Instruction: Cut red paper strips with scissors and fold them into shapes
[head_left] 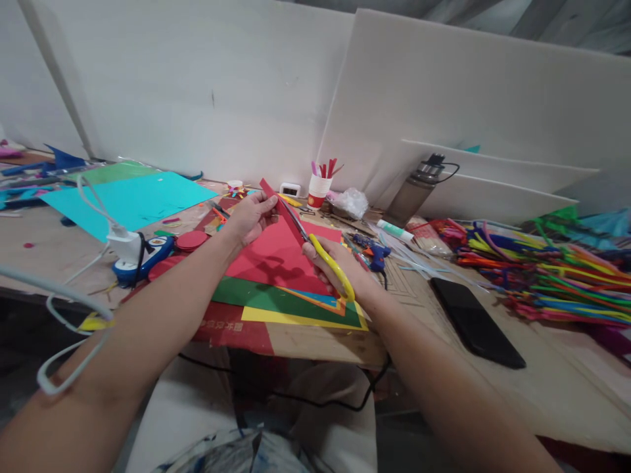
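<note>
Pinched in my left hand (254, 215) is a narrow red paper strip (267, 188), held above the table near its upper end. My right hand (336, 261) is closed around the yellow handles of a pair of scissors (321, 252). The metal blades lie along the strip, pointing up and left toward my left hand; whether they are parted is too small to tell. Below both hands lies red paper (269, 257), on top of green paper (236, 293), with yellow, blue and orange sheets showing at the edges.
A white power plug (124, 244) and cable stand at the left near cyan paper (148, 190). Behind are a paper cup (319, 189) and a bottle (411, 194). To the right lie a glue gun (378, 257), a black phone (476, 322) and colourful pipe cleaners (566, 272).
</note>
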A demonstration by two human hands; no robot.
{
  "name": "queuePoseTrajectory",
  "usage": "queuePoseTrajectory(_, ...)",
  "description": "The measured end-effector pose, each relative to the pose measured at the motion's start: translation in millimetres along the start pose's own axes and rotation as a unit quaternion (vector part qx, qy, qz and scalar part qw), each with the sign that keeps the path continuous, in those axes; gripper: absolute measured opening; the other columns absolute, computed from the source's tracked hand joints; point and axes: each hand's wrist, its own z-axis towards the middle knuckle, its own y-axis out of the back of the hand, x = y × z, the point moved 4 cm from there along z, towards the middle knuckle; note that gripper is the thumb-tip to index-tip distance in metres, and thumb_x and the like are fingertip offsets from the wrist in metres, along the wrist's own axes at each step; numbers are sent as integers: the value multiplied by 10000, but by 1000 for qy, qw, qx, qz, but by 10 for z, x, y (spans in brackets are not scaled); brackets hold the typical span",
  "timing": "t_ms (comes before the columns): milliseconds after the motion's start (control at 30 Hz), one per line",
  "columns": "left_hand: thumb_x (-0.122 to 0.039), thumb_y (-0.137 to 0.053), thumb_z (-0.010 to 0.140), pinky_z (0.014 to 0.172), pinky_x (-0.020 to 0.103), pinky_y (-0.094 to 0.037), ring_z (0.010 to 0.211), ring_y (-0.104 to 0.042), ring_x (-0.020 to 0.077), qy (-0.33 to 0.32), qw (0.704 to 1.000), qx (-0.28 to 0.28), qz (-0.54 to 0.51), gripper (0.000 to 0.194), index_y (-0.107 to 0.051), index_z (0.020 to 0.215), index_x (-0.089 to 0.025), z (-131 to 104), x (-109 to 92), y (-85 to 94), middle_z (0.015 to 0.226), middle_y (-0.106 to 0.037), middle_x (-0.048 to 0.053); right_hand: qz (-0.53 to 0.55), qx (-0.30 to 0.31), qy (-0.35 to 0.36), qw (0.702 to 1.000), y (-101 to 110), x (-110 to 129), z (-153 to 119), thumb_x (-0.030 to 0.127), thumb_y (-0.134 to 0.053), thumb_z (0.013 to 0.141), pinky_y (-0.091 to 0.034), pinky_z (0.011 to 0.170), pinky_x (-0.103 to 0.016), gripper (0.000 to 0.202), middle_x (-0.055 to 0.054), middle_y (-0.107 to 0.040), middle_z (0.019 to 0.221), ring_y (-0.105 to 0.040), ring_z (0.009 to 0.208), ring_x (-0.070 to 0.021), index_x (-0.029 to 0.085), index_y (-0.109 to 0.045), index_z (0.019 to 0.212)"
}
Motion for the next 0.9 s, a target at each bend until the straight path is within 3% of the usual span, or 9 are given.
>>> queuePoseTrajectory(600, -125, -683, 814, 568, 205, -486, 548, -578, 77, -4, 1000, 5, -5, 115, -587, 753, -137, 12, 23, 14, 640, -625, -8, 9, 2, 11, 1000, 3, 29, -12, 681, -504, 845, -355, 335, -170, 467, 53, -458, 576, -428, 409, -76, 217, -459, 814)
queuePoseTrajectory(900, -201, -744, 781, 556, 191, -473, 565, -598, 73, -5, 1000, -2, -30, 191, -558, 765, -159, 12, 8, 33, 668, -639, -23, -15, -14, 21, 1000, 23, 20, 19, 647, -500, 853, -354, 405, -186, 441, 46, -458, 560, -425, 450, -86, 207, -511, 836)
